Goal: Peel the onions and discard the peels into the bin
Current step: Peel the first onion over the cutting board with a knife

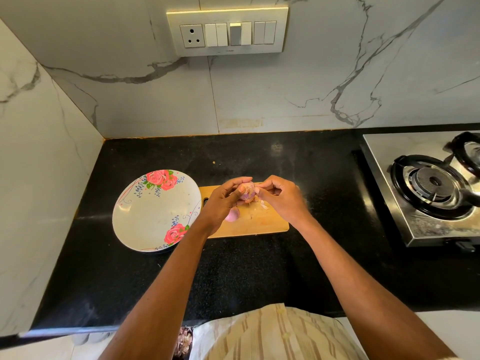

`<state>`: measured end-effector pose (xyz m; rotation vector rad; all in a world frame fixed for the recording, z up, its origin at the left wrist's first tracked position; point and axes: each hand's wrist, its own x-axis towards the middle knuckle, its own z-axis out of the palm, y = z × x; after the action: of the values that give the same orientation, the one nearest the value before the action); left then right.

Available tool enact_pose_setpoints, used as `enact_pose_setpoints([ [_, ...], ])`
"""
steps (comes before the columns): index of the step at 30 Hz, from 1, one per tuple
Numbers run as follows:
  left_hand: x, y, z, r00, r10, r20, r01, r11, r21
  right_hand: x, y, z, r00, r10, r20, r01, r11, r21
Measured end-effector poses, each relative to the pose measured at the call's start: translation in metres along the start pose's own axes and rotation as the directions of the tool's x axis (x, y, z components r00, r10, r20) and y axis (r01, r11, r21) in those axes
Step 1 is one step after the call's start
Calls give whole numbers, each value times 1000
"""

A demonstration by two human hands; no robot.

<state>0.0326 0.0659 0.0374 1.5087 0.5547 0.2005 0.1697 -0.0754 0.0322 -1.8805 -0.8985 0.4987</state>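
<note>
Left hand (pixel 223 197) grips an onion (pixel 246 194) above the board (pixel 259 222), fingers curled round it. Right hand (pixel 279 194) pinches at the onion's right side, apparently on a peel (blurred). Second onion (pixel 232 214) lies on the board, half hidden. Plate (pixel 153 214) left, touching the board.

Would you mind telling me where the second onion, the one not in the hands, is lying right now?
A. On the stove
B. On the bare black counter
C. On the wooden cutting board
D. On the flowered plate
C: the second onion lies on the wooden cutting board, just below the left hand, while the flowered plate beside the board holds no onion.
</note>
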Motion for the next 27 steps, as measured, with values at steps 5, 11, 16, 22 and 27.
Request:
enact_pose_setpoints([
  [5, -3, 0, -1, 1000, -6, 18, 6, 1000, 3, 0, 4, 1, 999, 20, -32, -19, 1000, 13],
  [11, -2, -1, 2, 1000, -23, -19, 21, 994, -109, 0, 2, 2, 998, 59, 19, -61, 988, 141],
  [16, 2, 1, 6, 996, -44, -75, 34, 991, -131, -1, -4, 6, 999, 33, -22, -30, 993, 111],
  [22, 2, 0, 2, 997, -9, -75, 5, 999, -50, 1, 1, 6, 998, 20, -60, -17, 998, 53],
  [27, 0, 2, 1, 998, -15, -63, 11, 998, -66, 2, 3, 4, 998, 39, -52, -35, 997, 73],
])
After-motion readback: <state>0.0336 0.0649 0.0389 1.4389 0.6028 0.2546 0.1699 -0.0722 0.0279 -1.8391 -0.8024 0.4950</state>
